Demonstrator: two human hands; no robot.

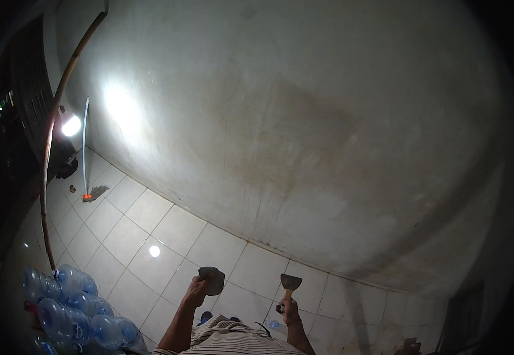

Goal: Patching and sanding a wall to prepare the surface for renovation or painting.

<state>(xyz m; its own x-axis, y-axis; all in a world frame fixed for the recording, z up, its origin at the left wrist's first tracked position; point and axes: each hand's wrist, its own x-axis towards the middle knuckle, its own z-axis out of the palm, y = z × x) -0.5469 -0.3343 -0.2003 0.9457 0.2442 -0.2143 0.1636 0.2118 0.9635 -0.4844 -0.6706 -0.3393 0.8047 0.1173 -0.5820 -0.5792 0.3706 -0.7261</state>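
My right hand (290, 309) is wrapped round the wooden handle of a putty knife (291, 281), its wide grey blade pointing up and away from me. In my left hand (195, 291) is a flat, dark grey piece (214, 281) with a roughly squared outline; I cannot tell its material. Both hands are held apart in front of my striped shirt, over the tiled floor. Beyond them rises a pale plaster wall (328, 177) with brownish stains and darker patches. Neither tool appears to touch the wall.
Several large blue water bottles (61, 319) lie heaped at the lower left. A long bent wooden pole (48, 148) stands above them, with a lit bulb (70, 125) beside it. A broom (86, 196) with a thin pale handle leans in the corner. White tiles (150, 213) cover the floor.
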